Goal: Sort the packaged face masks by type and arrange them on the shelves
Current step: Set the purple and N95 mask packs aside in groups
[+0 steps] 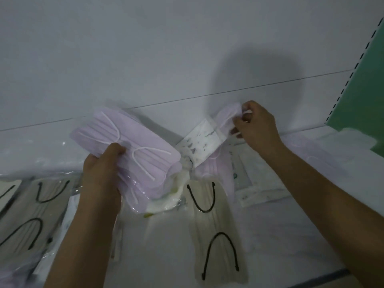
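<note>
My left hand [102,175] grips a clear pack of lilac masks [133,142] with white ear loops, held tilted above the shelf [291,225]. My right hand [253,125] pinches the top corner of a second lilac mask pack [214,140] that has a white printed label across its middle. It hangs slanted down toward the centre. Beneath them lies a beige mask pack [216,221] with black ear loops, flat on the shelf.
More beige packs with black loops [35,204] lie at the left. White-labelled packs [257,177] and a lilac pack [307,150] lie at the right by the back panel [166,59]. A green side panel [361,96] with slotted upright stands far right.
</note>
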Motion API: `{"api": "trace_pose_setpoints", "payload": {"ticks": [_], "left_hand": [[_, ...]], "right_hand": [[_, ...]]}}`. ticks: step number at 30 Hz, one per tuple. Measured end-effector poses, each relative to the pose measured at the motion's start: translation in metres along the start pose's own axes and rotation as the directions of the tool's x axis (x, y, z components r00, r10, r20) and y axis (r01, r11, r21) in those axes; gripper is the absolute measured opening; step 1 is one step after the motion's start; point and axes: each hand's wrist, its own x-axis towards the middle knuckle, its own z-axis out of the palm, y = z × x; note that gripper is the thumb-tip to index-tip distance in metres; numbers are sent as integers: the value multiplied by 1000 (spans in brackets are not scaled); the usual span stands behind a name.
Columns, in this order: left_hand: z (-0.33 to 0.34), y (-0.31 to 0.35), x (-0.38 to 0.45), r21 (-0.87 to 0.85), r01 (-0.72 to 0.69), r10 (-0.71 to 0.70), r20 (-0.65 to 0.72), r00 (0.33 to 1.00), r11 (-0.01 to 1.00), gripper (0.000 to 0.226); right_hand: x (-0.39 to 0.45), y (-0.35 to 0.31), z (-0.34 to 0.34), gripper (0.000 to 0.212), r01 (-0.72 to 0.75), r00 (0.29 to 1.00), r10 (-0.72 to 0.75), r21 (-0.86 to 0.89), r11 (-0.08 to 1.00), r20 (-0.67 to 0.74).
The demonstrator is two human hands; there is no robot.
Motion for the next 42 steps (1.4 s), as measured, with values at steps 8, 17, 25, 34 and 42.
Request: {"api": "trace_pose_setpoints", "payload": {"ticks": [8,17,25,34,42], "left_hand": [[22,-2,0,-102,183,-159,208,965,978,20],[46,-25,-13,67,211,-221,291,931,975,32],[21,-39,2,38,252,-254,225,941,967,32],[16,-29,12,-5,162,-159,169,973,987,47],[18,-36,17,16,162,-163,165,973,987,48]], "right_hand": [[26,-79,-20,15,164,960,-89,276,947,-265],[-21,-27,27,31,135,984,-113,-169,976,135],[-51,30,17,81,91,819,240,-530,843,521],[0,-8,-24,16,165,984,-176,-441,882,16],[3,32,-6,15,247,959,-131,-508,825,252]]}}
